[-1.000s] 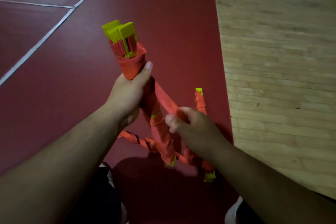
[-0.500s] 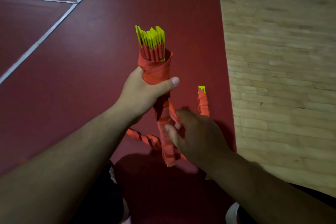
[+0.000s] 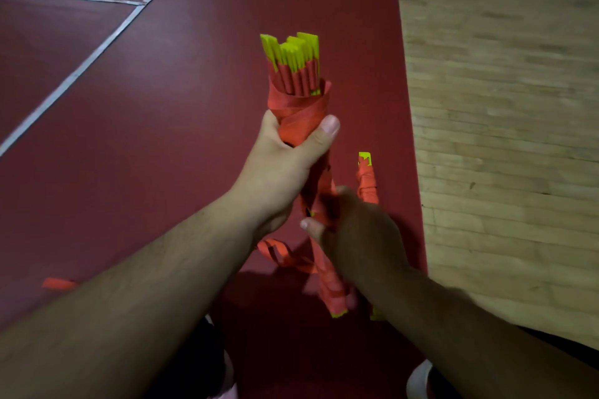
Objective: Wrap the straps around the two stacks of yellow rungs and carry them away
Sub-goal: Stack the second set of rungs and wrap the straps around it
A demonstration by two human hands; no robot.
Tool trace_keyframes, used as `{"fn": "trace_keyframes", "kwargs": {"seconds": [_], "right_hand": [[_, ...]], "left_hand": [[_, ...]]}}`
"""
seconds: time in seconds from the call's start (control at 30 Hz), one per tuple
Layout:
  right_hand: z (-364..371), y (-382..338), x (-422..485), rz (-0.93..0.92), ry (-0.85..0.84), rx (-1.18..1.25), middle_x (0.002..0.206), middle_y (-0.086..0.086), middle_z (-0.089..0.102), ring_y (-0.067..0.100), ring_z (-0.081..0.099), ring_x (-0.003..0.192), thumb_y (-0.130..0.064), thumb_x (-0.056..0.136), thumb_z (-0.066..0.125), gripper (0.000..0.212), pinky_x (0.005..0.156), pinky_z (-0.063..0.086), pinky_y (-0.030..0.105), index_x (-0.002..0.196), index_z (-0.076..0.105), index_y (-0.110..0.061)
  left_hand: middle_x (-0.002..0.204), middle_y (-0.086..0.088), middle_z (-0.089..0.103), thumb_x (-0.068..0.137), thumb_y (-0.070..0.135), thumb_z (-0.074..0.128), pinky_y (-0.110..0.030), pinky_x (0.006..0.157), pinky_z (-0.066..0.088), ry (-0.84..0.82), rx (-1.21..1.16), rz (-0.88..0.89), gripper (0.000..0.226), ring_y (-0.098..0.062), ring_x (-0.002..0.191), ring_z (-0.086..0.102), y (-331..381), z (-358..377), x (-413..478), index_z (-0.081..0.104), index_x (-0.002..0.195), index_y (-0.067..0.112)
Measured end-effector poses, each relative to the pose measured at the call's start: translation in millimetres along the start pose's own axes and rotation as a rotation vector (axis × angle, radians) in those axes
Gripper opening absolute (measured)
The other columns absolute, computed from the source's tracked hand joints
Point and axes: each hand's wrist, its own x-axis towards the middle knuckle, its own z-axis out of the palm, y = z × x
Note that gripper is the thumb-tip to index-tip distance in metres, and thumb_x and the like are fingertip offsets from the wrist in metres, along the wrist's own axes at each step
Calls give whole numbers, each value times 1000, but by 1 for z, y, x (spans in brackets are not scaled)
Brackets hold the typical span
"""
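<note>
Since a second ago, the stack (image 3: 293, 55) has swung upright and the right hand (image 3: 353, 236) has closed in on it, winding strap.

Left hand (image 3: 285, 155) grips the stack just under its yellow tips, thumb across the orange strap (image 3: 301, 113) already wound there. Right hand, blurred, looks curled round the strap against the stack's lower half. Loose strap trails down to the red mat (image 3: 162, 107). A second stack (image 3: 368, 181), also wrapped, lies on the mat just beyond the right hand, near the wood floor (image 3: 502, 107). Wrapping looks nearly done; next, probably, the loose tail needs securing before both stacks are lifted.
</note>
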Motion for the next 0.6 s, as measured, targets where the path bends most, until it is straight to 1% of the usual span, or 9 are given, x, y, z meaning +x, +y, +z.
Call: {"fn": "trace_keyframes", "kwargs": {"seconds": [0.13, 0.23, 0.3, 0.33, 0.37, 0.4, 0.5, 0.53, 0.6], "right_hand": [[-3, 5, 4, -24, -16, -48, 104, -3, 69, 27, 66, 98, -56, 88, 59, 40, 74, 47, 33, 118, 57, -31], [-12, 11, 10, -44, -107, 67, 96, -3, 69, 25, 66, 92, -59, 84, 61, 39, 75, 53, 36, 108, 59, -28], [-17, 14, 13, -121, -182, 112, 90, -5, 68, 23, 66, 86, -66, 77, 57, 45, 74, 52, 40, 99, 58, -27], [-18, 14, 13, -164, -217, 109, 89, -6, 68, 23, 65, 85, -67, 74, 55, 46, 73, 52, 40, 97, 57, -28], [-17, 12, 12, -195, -244, 102, 90, -6, 67, 23, 65, 85, -68, 72, 54, 47, 73, 51, 40, 97, 56, -29], [-17, 11, 11, -212, -260, 101, 90, -6, 67, 22, 65, 85, -69, 72, 55, 48, 73, 51, 40, 99, 56, -30], [-21, 9, 14, -180, -259, 127, 86, -11, 68, 11, 65, 83, -61, 76, 71, 44, 73, 51, 33, 104, 63, -28], [-24, 10, 16, -149, -232, 167, 84, -13, 69, 4, 65, 80, -56, 77, 75, 40, 71, 50, 30, 104, 66, -28], [-28, 11, 20, -116, -174, 214, 82, -13, 70, 1, 64, 77, -56, 74, 76, 40, 72, 52, 30, 102, 69, -28]], "left_hand": [[84, 11, 65, 80, 35, 79, -33, 70, 54, -3, 24, -62, 40, -8, 78, 65, 8, -4, 1, 58, 112, 27], [93, 9, 70, 77, 39, 78, -38, 80, 54, -175, 116, -126, 35, -6, 84, 67, 20, -17, 4, 62, 106, 26], [108, 0, 72, 67, 43, 84, -47, 95, 52, -309, 60, -101, 53, -17, 100, 68, 22, -29, 7, 64, 110, 20], [112, -5, 72, 61, 46, 88, -46, 99, 52, -368, 20, -80, 66, -22, 106, 68, 23, -35, 9, 63, 114, 15], [112, -8, 74, 58, 49, 89, -42, 97, 54, -409, 2, -64, 73, -25, 108, 68, 23, -39, 10, 63, 115, 13], [110, -9, 75, 58, 51, 88, -38, 93, 55, -426, 11, -50, 72, -26, 108, 68, 23, -42, 11, 65, 114, 12], [104, -9, 76, 72, 36, 79, -33, 87, 56, -332, 48, -29, 35, -24, 102, 71, 22, -45, 12, 77, 98, 12], [103, -10, 76, 77, 29, 72, -32, 85, 57, -272, 29, -54, 29, -24, 99, 72, 20, -44, 13, 75, 98, 9], [97, -12, 75, 79, 24, 67, -32, 79, 58, -168, 12, -79, 28, -26, 94, 72, 15, -42, 13, 68, 98, 5]]}}
